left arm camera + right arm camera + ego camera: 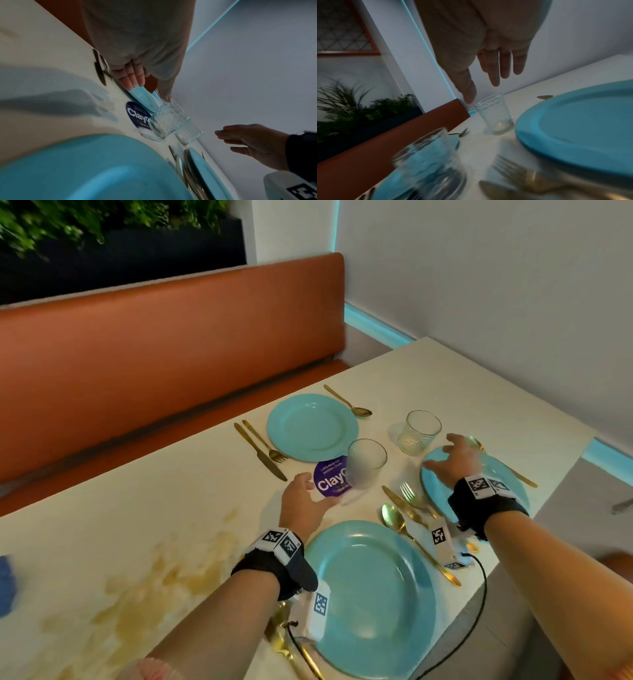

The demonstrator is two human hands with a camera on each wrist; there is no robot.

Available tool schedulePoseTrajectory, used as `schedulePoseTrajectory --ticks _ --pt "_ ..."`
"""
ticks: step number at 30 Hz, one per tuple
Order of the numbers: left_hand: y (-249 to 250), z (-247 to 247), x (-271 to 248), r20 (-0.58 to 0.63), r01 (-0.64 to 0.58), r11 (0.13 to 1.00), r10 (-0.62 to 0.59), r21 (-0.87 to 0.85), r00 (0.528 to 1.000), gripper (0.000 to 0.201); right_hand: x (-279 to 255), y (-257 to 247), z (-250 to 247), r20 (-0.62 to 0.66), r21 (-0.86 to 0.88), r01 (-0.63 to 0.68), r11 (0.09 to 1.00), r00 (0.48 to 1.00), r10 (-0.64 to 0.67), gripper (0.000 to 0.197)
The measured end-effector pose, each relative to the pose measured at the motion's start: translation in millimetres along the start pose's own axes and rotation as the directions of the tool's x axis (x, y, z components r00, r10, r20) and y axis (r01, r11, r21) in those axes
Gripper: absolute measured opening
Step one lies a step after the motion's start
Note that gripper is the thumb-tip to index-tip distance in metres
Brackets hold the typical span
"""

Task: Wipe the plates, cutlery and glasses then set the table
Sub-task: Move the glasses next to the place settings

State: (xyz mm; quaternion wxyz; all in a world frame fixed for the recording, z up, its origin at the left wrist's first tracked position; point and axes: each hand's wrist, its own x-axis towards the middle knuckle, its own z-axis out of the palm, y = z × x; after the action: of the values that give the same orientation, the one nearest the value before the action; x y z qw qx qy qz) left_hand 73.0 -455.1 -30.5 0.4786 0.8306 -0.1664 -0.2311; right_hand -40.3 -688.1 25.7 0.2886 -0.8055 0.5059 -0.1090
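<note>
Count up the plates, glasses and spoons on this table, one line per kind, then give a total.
Plates: 3
Glasses: 2
Spoons: 3
Total: 8

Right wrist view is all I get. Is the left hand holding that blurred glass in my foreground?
Observer: No. In the head view the left hand is open beside the clear textured glass tumbler, its fingers not round it.
Operator: What's that tumbler standing on?
Observer: The cream table, at the edge of a round purple disc with white lettering.
Operator: I count two plates. More?
Observer: A third. The large round turquoise plate lies nearest the person, below your frame.
</note>
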Motion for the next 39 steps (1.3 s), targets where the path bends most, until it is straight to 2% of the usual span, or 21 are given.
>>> schedulePoseTrajectory --ticks 6,9,14,17,19,20,23,24,25,26,29,31,34,37,39 --pt "-42.1 -75.5 -83.2 -0.108 0.022 1.0 -0.021 0.005 0.994 0.043 -104.7 -40.8 16.4 0.075 -0.063 0.097 0.993 0.993 -0.092 0.054" --pt "-72.5 -120.1 -129.9 -0.131 -0.006 0.997 0.017 0.081 0.991 0.036 -162.4 -64.7 29.5 0.127 -0.078 0.168 0.983 0.979 -0.157 0.055" --pt "-125.0 -182.4 -193.0 -0.233 0.007 0.99 0.026 0.139 0.972 0.031 -241.3 -98.6 57.2 0.21 -0.182 0.297 0.937 0.943 -0.258 0.054" --pt "-141.4 -210.1 -224.0 -0.318 0.0 0.988 0.05 0.156 0.947 0.034 -275.3 -120.4 73.5 0.276 -0.174 0.341 0.924 0.918 -0.286 0.049" --pt "-144.4 -228.0 -239.7 -0.448 -0.009 0.986 0.083 0.164 0.89 0.046 -293.1 -134.8 83.1 0.295 -0.163 0.37 0.915 0.903 -0.313 0.046" --pt "-144.8 -238.0 -246.8 -0.533 0.002 0.987 0.085 0.159 0.842 0.053 -300.9 -141.5 87.5 0.301 -0.159 0.385 0.909 0.896 -0.327 0.045" --pt "-152.7 -270.5 -265.7 -0.758 0.061 0.994 0.032 0.094 0.652 0.074 -320.1 -160.1 99.4 0.316 -0.142 0.418 0.897 0.878 -0.359 0.043" --pt "-159.9 -279.9 -271.0 -0.794 0.079 0.994 0.012 0.075 0.608 0.082 -324.9 -164.7 103.6 0.321 -0.132 0.426 0.895 0.873 -0.368 0.043" --pt "-168.4 -287.7 -275.5 -0.808 0.1 0.993 -0.008 0.064 0.59 0.091 -329.3 -169.4 107.6 0.329 -0.124 0.429 0.895 0.869 -0.371 0.043" --pt "-178.2 -293.9 -280.0 -0.801 0.126 0.99 -0.03 0.057 0.598 0.099 -333.3 -173.0 111.4 0.335 -0.12 0.434 0.893 0.864 -0.375 0.043" --pt "-203.8 -304.8 -291.4 -0.729 0.212 0.977 -0.121 0.034 0.674 0.121 -341.1 -181.9 120.9 0.345 -0.119 0.444 0.888 0.857 -0.383 0.044" --pt "-219.0 -308.8 -296.1 -0.67 0.25 0.967 -0.217 -0.048 0.709 0.129 -344.2 -185.6 124.6 0.356 -0.12 0.448 0.886 0.852 -0.383 0.044" --pt "-240.4 -311.8 -296.3 -0.593 0.312 0.936 -0.345 -0.162 0.727 0.132 -345.8 -187.8 126.9 0.382 -0.112 0.443 0.89 0.846 -0.373 0.044" --pt "-251.5 -310.0 -287.4 -0.524 0.353 0.911 -0.41 -0.21 0.747 0.128 -347.5 -185.9 128.2 0.399 -0.124 0.451 0.884 0.838 -0.372 0.043" --pt "-253.6 -306.9 -279.9 -0.533 0.358 0.903 -0.429 -0.238 0.729 0.124 -350.1 -182.2 129.7 0.416 -0.137 0.459 0.878 0.831 -0.369 0.041"
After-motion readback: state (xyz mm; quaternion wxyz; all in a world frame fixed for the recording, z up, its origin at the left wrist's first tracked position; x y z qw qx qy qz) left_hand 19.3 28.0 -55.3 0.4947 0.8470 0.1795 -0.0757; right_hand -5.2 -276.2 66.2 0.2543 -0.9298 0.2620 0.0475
